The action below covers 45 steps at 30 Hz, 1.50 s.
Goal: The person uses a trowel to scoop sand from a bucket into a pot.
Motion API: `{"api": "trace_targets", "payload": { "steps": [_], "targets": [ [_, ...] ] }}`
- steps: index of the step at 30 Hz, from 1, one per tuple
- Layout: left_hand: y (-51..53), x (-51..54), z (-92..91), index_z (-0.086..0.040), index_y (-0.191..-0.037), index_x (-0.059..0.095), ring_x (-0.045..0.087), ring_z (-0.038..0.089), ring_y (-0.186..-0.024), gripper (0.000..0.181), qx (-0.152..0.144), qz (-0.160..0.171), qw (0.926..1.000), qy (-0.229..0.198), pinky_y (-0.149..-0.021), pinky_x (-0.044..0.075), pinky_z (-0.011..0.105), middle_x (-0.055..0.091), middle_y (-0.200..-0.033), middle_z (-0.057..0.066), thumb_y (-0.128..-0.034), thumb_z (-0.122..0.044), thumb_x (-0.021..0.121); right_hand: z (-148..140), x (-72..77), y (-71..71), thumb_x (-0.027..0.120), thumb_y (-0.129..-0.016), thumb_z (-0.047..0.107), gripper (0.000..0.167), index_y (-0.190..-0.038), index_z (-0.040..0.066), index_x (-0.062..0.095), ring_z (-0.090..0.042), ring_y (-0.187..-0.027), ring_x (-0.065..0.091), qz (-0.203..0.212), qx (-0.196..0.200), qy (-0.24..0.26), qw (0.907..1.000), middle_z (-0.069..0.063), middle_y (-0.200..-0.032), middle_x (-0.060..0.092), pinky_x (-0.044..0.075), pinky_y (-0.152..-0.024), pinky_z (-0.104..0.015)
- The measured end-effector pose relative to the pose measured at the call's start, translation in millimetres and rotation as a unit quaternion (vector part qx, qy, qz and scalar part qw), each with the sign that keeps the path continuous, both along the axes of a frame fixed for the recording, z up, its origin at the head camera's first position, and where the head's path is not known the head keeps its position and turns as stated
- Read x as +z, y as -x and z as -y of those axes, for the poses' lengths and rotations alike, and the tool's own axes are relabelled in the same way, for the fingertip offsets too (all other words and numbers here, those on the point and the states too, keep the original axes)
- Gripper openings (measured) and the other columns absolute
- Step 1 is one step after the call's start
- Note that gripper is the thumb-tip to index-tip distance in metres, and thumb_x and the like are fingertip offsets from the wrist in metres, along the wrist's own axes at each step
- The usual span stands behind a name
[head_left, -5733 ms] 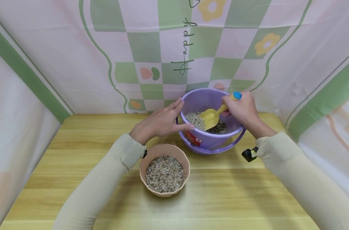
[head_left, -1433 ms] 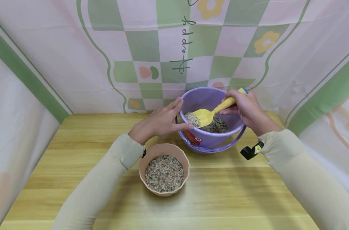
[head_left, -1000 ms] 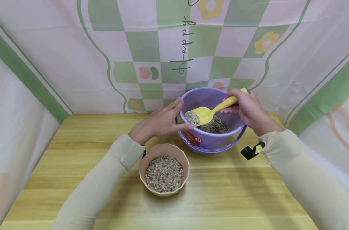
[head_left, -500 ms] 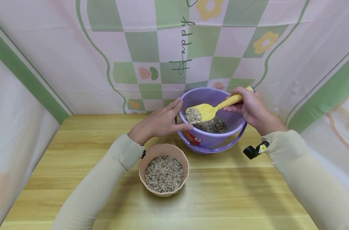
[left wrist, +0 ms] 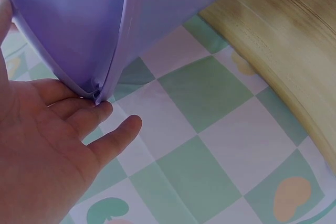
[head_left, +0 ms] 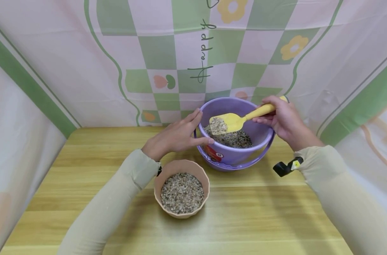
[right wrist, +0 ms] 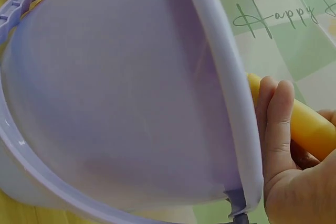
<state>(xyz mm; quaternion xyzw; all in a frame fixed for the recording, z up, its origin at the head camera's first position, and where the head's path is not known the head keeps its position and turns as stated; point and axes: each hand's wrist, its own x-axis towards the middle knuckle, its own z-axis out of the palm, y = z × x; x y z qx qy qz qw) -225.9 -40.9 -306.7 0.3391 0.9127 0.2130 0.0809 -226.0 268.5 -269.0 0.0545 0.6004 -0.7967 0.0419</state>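
A purple bucket [head_left: 234, 156] stands at the back of the table with pale and dark gravel [head_left: 236, 140] inside. My left hand [head_left: 177, 136] rests against its left rim, thumb at the front edge and fingers fairly straight; in the left wrist view, the fingertips [left wrist: 105, 109] touch the rim near the handle joint. My right hand [head_left: 287, 122] grips a yellow toy shovel [head_left: 234, 122] by its handle. The blade is over the bucket's mouth and carries a small heap of pale gravel [head_left: 218, 125]. A peach bowl [head_left: 206, 191] holding gravel sits in front of the bucket.
The wooden table [head_left: 260, 219] extends in front of and to the left of the bowl. Close behind the bucket hangs a green and white checked cloth [head_left: 158, 51]. The bucket's own handle [head_left: 241, 165] hangs down around its front.
The shovel has come up out of the gravel with a load on its blade and shifted slightly right with my right hand. My left hand, the bucket and the bowl have stayed put.
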Motion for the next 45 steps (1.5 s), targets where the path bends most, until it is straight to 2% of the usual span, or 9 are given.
{"api": "trace_targets", "payload": {
  "steps": [16,25,32,40,45],
  "targets": [
    [0.6,-2.6,0.3,-0.012,-0.160,0.000,0.010,0.025,-0.151,0.106,0.003,0.005,0.9999,-0.009,-0.119,0.022,0.046,-0.005,-0.167,0.008,-0.0896,-0.075,0.048,-10,1.7,-2.3,0.055,-0.101,0.010,0.021,-0.085,0.002,0.067,-0.029,-0.060,0.072,0.009,0.004,0.034,0.9994,-0.016,-0.078,0.073,0.058,-0.055,-0.030],
    [0.3,-3.2,1.2,-0.013,-0.160,0.001,0.009,0.023,-0.151,0.105,0.005,0.009,0.9998,-0.017,-0.119,0.022,0.045,-0.010,-0.166,-0.001,-0.0897,-0.075,0.048,-13,5.4,-7.3,0.055,-0.100,0.009,0.021,-0.085,0.000,0.067,-0.030,-0.060,0.072,-0.001,0.011,0.049,0.9987,-0.017,-0.077,0.072,0.058,-0.054,-0.031],
    [-1.1,-4.1,3.1,-0.014,-0.161,0.001,0.012,0.025,-0.151,0.105,0.006,0.009,0.9998,-0.017,-0.118,0.025,0.046,-0.011,-0.166,-0.003,-0.0889,-0.076,0.047,-14,7.9,-11.1,0.053,-0.100,0.006,0.024,-0.085,-0.004,0.069,-0.031,-0.059,0.071,-0.003,0.020,0.062,0.9979,-0.018,-0.076,0.072,0.058,-0.053,-0.032],
    [-4.6,-4.9,9.9,-0.016,-0.161,0.004,0.013,0.025,-0.151,0.103,-0.001,-0.005,0.9999,-0.016,-0.118,0.023,0.044,-0.007,-0.166,-0.002,-0.0888,-0.078,0.044,-12,9.8,-17.0,0.053,-0.100,0.005,0.024,-0.086,-0.006,0.068,-0.033,-0.059,0.071,-0.010,0.035,0.068,0.9970,-0.020,-0.076,0.072,0.058,-0.053,-0.032],
    [-10.0,-5.1,19.7,-0.024,-0.161,0.004,0.016,0.027,-0.150,0.100,0.002,-0.005,0.9998,-0.018,-0.117,0.025,0.048,-0.004,-0.167,-0.001,-0.0880,-0.079,0.043,-8,10.4,-20.6,0.053,-0.101,0.006,0.023,-0.086,-0.006,0.067,-0.033,-0.058,0.071,-0.014,0.043,0.064,0.9969,-0.021,-0.077,0.072,0.058,-0.051,-0.031]
  ]
}}
